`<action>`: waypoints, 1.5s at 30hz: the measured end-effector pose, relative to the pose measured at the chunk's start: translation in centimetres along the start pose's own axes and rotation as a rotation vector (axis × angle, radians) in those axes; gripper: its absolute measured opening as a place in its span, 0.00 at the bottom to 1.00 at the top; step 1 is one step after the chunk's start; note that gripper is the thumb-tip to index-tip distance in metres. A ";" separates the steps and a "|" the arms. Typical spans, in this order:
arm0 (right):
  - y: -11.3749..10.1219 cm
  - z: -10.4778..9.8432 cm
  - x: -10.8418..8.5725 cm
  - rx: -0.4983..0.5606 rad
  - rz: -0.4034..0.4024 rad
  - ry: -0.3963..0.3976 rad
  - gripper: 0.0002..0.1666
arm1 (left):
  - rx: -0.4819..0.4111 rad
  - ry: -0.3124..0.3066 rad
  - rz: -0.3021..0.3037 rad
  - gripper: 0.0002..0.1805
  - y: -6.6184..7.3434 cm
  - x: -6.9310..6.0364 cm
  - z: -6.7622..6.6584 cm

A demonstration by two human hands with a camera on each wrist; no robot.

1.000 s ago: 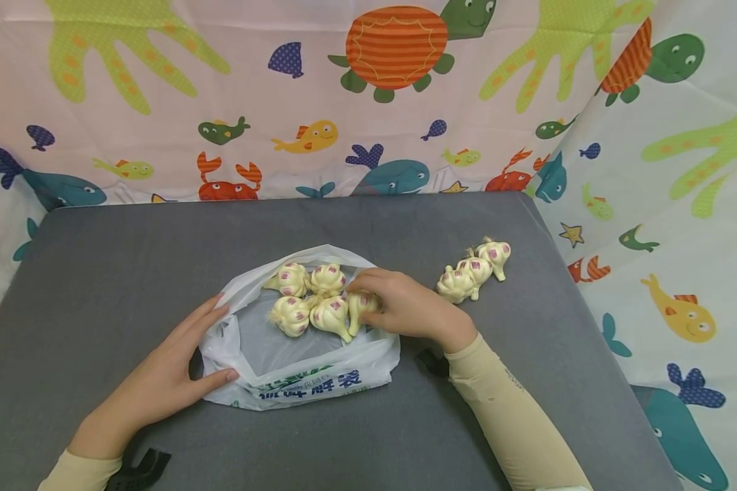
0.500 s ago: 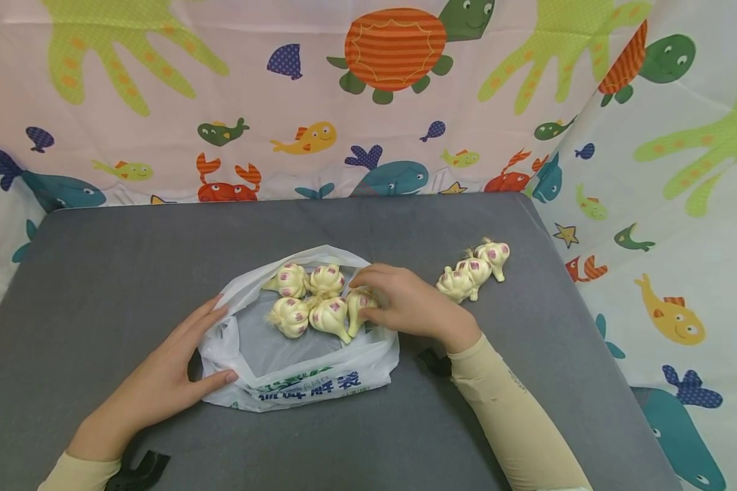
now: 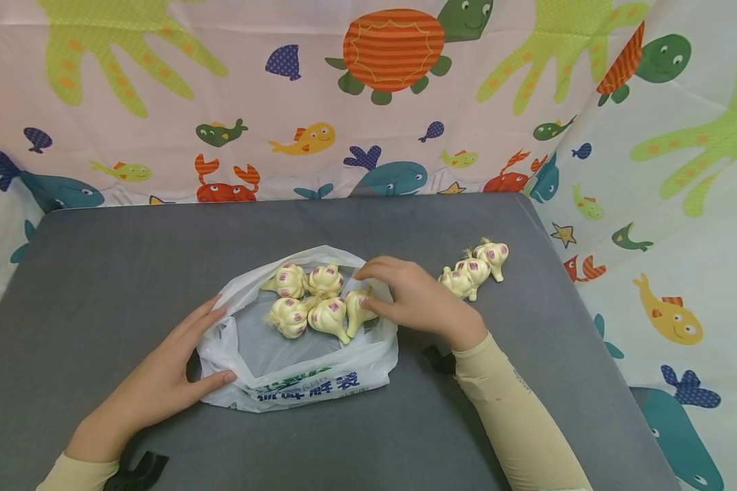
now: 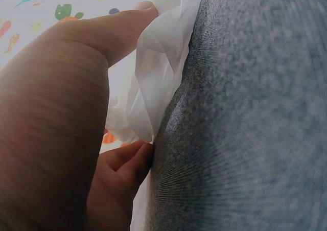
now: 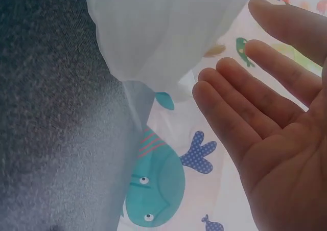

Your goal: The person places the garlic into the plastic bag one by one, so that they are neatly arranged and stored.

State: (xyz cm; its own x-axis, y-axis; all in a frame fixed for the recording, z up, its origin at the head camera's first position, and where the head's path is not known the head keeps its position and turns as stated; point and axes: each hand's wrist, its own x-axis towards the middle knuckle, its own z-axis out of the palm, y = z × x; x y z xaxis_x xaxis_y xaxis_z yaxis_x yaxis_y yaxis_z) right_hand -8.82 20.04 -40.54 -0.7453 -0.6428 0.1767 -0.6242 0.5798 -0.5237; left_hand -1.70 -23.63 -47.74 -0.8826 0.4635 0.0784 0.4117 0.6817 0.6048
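Note:
A white plastic bag [image 3: 338, 368] with green and blue print lies on the grey table, its mouth spread wide. Several pale garlic bulbs [image 3: 328, 316] with purple marks sit clustered inside. My left hand [image 3: 160, 372] rests against the bag's left side, fingers extended behind and thumb over the front; in the left wrist view white plastic [image 4: 158, 67] lies between them. Above the bag's right edge is my right hand [image 3: 417, 300], beside the rightmost garlic bulb [image 3: 357, 312]. The right wrist view shows its fingers [image 5: 245, 100] extended, with nothing held.
To the right of the bag, a row of three garlic bulbs [image 3: 474, 271] lies on the grey table [image 3: 221, 232]. A curtain [image 3: 393, 129] printed with sea animals hangs behind and along the right side. Black straps [image 3: 138, 470] show at the wrists.
My right hand has let go of the rightmost garlic bulb and drawn slightly up and to the right, its fingers spreading. My left hand and the bag have stayed in place.

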 end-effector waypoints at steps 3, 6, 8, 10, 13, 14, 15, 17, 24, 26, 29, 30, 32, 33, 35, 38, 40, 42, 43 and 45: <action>0.1 -0.2 -0.1 -0.002 0.001 0.013 0.23 | 0.002 -0.006 -0.003 0.60 -0.1 0.0 0.0; 0.2 -0.4 -0.2 0.001 0.001 0.027 0.23 | 0.001 -0.005 -0.001 0.60 -0.2 0.0 0.0; 0.2 -0.6 -0.4 0.007 0.000 0.038 0.22 | 0.002 -0.002 0.004 0.60 -0.2 0.1 0.0; 0.3 -0.7 -0.5 0.008 0.000 0.049 0.22 | 0.003 -0.002 0.010 0.60 -0.2 0.2 0.0; 0.5 -0.9 -0.7 0.014 -0.007 0.064 0.21 | 0.002 -0.001 0.012 0.60 -0.2 0.3 0.0; 0.5 -1.0 -0.7 0.013 -0.009 0.069 0.21 | 0.003 -0.006 0.013 0.60 -0.1 0.3 0.0; 0.6 -1.0 -0.8 0.014 -0.010 0.074 0.21 | 0.002 -0.007 0.010 0.60 -0.1 0.3 0.0; 0.8 -1.1 -0.8 0.019 -0.015 0.084 0.21 | 0.000 -0.011 0.006 0.60 -0.1 0.4 0.0; 1.1 -1.5 -0.8 0.022 0.003 0.102 0.23 | -0.003 -0.021 0.001 0.59 -0.2 0.4 0.1; 1.1 -1.7 -0.8 0.018 0.012 0.108 0.24 | -0.003 -0.021 0.002 0.59 -0.2 0.4 0.1; 1.1 -2.0 -0.9 0.005 0.019 0.119 0.25 | -0.004 -0.023 0.000 0.59 -0.3 0.4 0.1; 1.1 -2.0 -0.9 0.001 0.022 0.122 0.25 | -0.004 -0.024 0.000 0.59 -0.3 0.4 0.0; 1.1 -2.1 -1.0 -0.005 0.026 0.125 0.24 | -0.005 -0.025 -0.002 0.59 -0.3 0.4 0.0; 1.2 -2.1 -1.0 -0.008 0.028 0.127 0.24 | -0.006 -0.024 -0.001 0.59 -0.3 0.4 0.0; 1.2 -2.2 -1.0 -0.009 0.033 0.130 0.24 | -0.006 -0.018 0.002 0.59 -0.3 0.3 0.0; 1.2 -2.3 -1.0 -0.007 0.037 0.132 0.24 | -0.004 -0.014 0.005 0.59 -0.4 0.2 0.1; 1.2 -2.3 -1.0 -0.006 0.037 0.135 0.24 | -0.004 -0.014 0.005 0.59 -0.4 0.2 0.1; 1.3 -2.4 -1.0 -0.004 0.035 0.140 0.24 | 0.000 -0.016 0.004 0.59 -0.4 0.1 0.1; 1.3 -2.4 -1.0 -0.006 0.033 0.142 0.23 | 0.002 -0.015 0.003 0.59 -0.4 0.1 0.1; 1.4 -2.4 -1.0 -0.014 0.030 0.149 0.23 | 0.006 -0.009 0.000 0.59 -0.4 0.0 0.1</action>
State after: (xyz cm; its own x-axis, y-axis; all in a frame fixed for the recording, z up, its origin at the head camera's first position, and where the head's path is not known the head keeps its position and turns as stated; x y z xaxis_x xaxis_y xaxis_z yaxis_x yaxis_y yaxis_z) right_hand -9.50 22.70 -39.50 -0.7898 -0.5441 0.2831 -0.6032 0.6054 -0.5193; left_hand -1.86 -23.86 -48.04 -0.8805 0.4685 0.0718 0.4135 0.6852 0.5996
